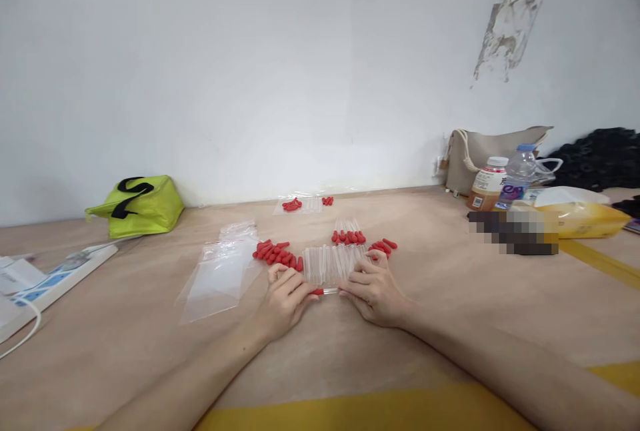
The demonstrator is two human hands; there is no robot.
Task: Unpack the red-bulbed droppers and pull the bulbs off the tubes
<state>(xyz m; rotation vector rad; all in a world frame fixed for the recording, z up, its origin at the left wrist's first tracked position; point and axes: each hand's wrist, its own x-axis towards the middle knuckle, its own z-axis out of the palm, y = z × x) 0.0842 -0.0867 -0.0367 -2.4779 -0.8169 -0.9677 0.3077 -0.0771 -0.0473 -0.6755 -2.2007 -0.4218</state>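
Note:
My left hand (pixel 289 296) pinches a small red rubber bulb (pixel 319 291) between thumb and fingers. A clear glass dropper tube (pixel 331 291) runs level from the bulb to the fingertips of my right hand (pixel 376 291), which grip its other end. How deep the tube sits in the bulb is hidden. Just beyond my hands lies a row of clear tubes (pixel 325 264) side by side. Loose red bulbs (pixel 275 254) are heaped left of the row, and a few more red bulbs (pixel 384 245) lie by my right hand. Behind are several bulb-fitted droppers (pixel 349 236).
Clear plastic bags (pixel 215 277) lie to the left. By the wall is another bag (pixel 313 205) with tubes and red bulbs. A power strip (pixel 60 284) and lime-green pouch (pixel 145 207) are at left; bottles (pixel 487 184), a beige bag (pixel 463 161) and yellow tissue pack (pixel 583 217) stand right.

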